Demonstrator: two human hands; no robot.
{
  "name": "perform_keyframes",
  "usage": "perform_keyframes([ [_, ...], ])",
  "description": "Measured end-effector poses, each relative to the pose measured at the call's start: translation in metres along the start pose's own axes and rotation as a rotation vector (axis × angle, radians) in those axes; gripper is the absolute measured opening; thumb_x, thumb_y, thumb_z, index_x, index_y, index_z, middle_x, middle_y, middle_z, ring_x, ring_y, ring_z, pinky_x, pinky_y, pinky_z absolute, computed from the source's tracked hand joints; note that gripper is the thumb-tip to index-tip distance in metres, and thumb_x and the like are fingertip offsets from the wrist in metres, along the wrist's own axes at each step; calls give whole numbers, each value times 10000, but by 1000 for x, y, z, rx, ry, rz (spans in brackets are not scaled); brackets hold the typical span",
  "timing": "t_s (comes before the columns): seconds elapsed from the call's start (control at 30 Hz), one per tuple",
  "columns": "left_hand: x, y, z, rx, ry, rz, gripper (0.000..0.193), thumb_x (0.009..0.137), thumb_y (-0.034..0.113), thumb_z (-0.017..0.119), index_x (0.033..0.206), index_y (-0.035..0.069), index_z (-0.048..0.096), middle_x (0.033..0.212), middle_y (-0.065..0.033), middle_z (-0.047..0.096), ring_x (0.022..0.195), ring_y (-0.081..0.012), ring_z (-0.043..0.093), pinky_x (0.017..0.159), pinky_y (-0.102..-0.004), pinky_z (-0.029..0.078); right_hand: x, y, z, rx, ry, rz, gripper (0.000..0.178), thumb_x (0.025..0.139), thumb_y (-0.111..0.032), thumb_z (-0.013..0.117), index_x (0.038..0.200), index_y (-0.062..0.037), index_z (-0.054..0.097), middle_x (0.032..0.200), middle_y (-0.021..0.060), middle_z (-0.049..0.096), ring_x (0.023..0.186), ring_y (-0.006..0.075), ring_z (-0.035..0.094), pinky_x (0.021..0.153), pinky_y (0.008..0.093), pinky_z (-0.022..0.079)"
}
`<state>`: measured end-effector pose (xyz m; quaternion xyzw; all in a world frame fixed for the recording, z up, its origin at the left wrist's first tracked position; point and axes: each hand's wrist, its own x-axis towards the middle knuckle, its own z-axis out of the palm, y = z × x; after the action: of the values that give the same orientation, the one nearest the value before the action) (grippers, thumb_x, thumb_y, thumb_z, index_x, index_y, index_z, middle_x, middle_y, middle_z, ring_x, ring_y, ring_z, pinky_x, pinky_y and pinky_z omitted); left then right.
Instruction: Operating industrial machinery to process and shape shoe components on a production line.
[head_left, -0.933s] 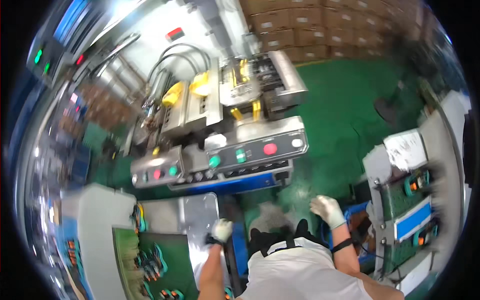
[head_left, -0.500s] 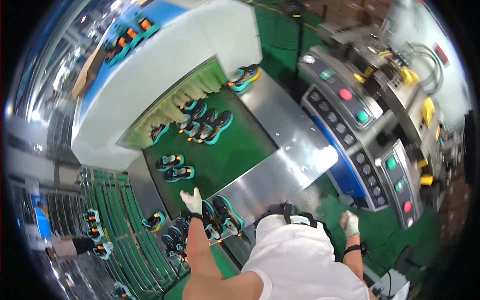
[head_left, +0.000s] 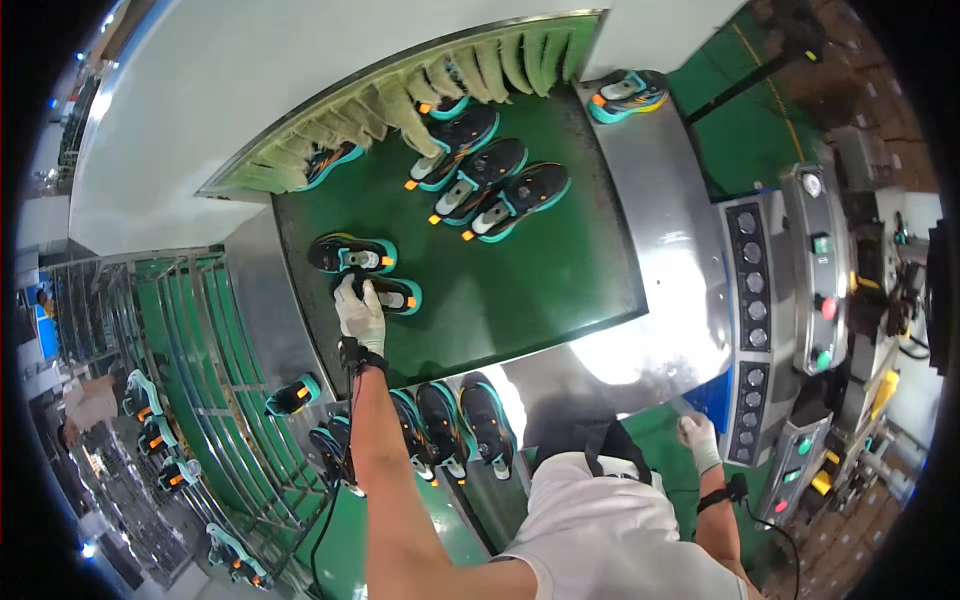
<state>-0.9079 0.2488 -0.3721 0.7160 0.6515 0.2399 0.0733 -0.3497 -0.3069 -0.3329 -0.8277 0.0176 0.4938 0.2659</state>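
Observation:
My left hand [head_left: 361, 312], in a pale glove, is closed over the toe end of a black shoe [head_left: 399, 296] with a turquoise sole and an orange heel tab. That shoe rests on the green conveyor belt [head_left: 540, 275], and my fingers partly hide it. A similar shoe [head_left: 350, 254] lies just beyond it. Farther right on the belt, several more shoes [head_left: 518, 200] sit side by side at a slant. My right hand [head_left: 697, 437], also gloved, hangs low beside the machine with its fingers curled and nothing visible in them.
Along the near metal ledge stands a row of shoes [head_left: 437, 422]. A fringed curtain [head_left: 430, 85] covers the opening in the white housing. One shoe [head_left: 628, 95] sits on the right metal edge. A control panel [head_left: 752, 280] flanks the right; a metal rack [head_left: 215, 360] is left.
My left hand has moved forward from the belt's near edge, gone from open to closed on the nearer shoe of the pair. My view has turned and come closer to the belt.

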Motion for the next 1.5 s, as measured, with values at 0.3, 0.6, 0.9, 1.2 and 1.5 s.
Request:
perform_keyframes([
  [0.3, -46, 104, -21, -188, -183, -45, 233, 1058, 300, 640, 1110, 83, 706, 1092, -169, 716, 989, -427, 707, 831, -477, 571, -51, -191, 135, -208, -303, -586, 564, 987, -152, 729, 1483, 35, 536, 1410, 232, 666, 1302, 299, 660, 1103, 379, 517],
  [0.6, -147, 383, -31, -845, -690, 142, 490, 1135, 370, 432, 1050, -15, 723, 909, -114, 730, 801, -199, 664, 767, -352, 540, -162, -249, 67, -464, -149, -892, 801, 846, -378, 816, 1468, 41, 533, 1369, 290, 651, 1295, 428, 636, 1121, 460, 509],
  [0.9, -225, 664, -66, -936, -1093, 758, 380, 1147, 295, 489, 1065, -7, 705, 903, -72, 710, 817, -149, 633, 768, -325, 527, -228, -119, -133, 154, 187, -920, 878, 900, -460, 786, 1532, 57, 462, 1424, 283, 607, 1333, 399, 601, 1158, 419, 459],
  [1.2, -445, 893, -153, -798, -1073, 1914, 116, 977, 136, 735, 1066, 64, 752, 991, -141, 751, 804, -337, 739, 766, -351, 587, -262, 3, -296, 402, 603, -663, 566, 861, -358, 824, 1246, 14, 639, 999, 238, 750, 891, 363, 745, 802, 415, 586],
  [1.5, -618, 1060, -24, -987, -1315, 1365, 487, 1080, 218, 648, 1456, -70, 535, 1386, -240, 627, 1293, -299, 605, 1128, -391, 455, -275, 168, -307, 1683, 628, -825, 660, 946, -148, 760, 1526, 28, 498, 1386, 89, 668, 1207, 165, 655, 1083, 340, 514],
])
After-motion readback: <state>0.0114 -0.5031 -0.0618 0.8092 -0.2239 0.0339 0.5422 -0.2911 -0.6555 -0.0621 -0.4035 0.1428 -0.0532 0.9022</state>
